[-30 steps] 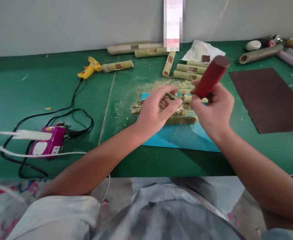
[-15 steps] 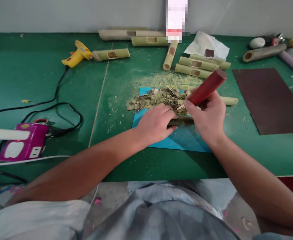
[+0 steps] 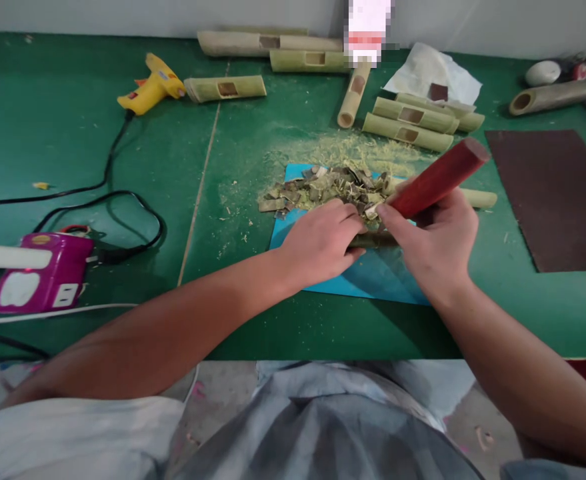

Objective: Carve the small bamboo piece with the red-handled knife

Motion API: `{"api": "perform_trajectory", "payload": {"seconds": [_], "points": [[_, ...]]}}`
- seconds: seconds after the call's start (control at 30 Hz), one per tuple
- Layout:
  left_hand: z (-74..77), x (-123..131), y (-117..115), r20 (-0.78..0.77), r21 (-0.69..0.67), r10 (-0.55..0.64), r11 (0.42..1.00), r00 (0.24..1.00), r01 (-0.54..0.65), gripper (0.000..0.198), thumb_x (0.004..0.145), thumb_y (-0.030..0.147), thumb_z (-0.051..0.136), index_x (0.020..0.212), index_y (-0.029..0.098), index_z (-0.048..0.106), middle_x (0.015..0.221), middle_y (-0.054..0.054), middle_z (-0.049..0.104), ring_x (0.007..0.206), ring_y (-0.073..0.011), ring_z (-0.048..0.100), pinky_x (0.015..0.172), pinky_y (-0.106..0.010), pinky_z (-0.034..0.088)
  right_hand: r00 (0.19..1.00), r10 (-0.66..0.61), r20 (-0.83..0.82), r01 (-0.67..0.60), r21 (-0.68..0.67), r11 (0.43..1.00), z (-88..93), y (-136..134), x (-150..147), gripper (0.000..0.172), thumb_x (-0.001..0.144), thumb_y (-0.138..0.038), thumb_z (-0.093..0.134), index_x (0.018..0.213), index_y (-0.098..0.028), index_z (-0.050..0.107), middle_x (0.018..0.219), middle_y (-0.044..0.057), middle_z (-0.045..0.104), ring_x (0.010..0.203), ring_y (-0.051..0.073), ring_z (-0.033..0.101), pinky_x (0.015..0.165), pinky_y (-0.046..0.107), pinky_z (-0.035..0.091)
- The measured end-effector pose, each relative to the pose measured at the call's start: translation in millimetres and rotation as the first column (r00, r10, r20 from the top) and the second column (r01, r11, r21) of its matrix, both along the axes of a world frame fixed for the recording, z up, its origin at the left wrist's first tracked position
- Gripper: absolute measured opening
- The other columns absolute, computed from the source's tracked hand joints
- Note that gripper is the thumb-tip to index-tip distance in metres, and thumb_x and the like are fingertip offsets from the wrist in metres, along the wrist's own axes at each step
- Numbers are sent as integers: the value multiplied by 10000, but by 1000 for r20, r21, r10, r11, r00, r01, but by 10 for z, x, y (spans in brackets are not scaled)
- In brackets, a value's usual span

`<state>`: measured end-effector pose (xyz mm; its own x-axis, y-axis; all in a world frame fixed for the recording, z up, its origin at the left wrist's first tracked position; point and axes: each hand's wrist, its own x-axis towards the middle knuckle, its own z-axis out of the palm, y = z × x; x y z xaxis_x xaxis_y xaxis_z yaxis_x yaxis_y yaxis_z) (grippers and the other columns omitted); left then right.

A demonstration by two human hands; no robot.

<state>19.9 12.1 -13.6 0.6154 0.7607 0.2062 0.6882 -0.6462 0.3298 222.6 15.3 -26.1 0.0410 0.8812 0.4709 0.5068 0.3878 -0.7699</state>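
Note:
My left hand (image 3: 323,241) is closed over a short green bamboo piece (image 3: 373,239) that lies on a blue mat (image 3: 363,277). My right hand (image 3: 435,243) grips a tool by its red wooden handle (image 3: 440,179), and the handle slants up to the right. The tool's working end is hidden between my hands, close to the bamboo piece. A heap of bamboo chips and shavings (image 3: 327,187) lies on the mat just beyond my fingers.
Several cut bamboo tubes (image 3: 407,123) lie at the back of the green table (image 3: 73,153), with a yellow glue gun (image 3: 150,87). A purple power strip (image 3: 43,280) and black cables sit at left. A dark brown sheet (image 3: 557,193) lies at right.
My left hand came down from the air onto the bamboo piece on the mat. My right hand lowered with the red-handled tool to the same spot. The camera tilted down.

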Motion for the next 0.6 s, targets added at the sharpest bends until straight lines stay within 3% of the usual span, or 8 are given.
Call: {"api": "perform_trajectory", "payload": {"seconds": [0.4, 0.53, 0.6], "points": [[-12, 6, -4, -2, 23, -1, 1000, 1000, 1, 187, 949, 283, 788, 1073, 143, 776, 1081, -110, 790, 1068, -288, 735, 881, -410, 608, 1000, 8, -26, -8, 5, 1000, -23, 25, 9, 286, 919, -470, 834, 1124, -327, 695, 1001, 58, 805, 913, 304, 793, 795, 508, 679], [-30, -1, 4, 11, 27, 0, 1000, 1000, 0, 157, 951, 268, 768, 1067, 165, 753, 1061, -100, 778, 1050, -276, 726, 853, -399, 598, 1000, 29, 6, -29, -18, 999, 101, -5, -23, 180, 927, -466, 808, 955, -327, 698, 916, 46, 791, 855, 289, 770, 783, 490, 665], [-36, 1, 10, 18, 26, -5, 1000, 1000, 4, 151, 953, 279, 766, 1055, 171, 741, 1043, -97, 769, 1045, -277, 723, 838, -397, 592, 1000, 18, 21, -19, 13, 1000, 170, -23, -52, 219, 937, -497, 797, 869, -326, 678, 844, 36, 772, 822, 286, 758, 773, 486, 657]]}}
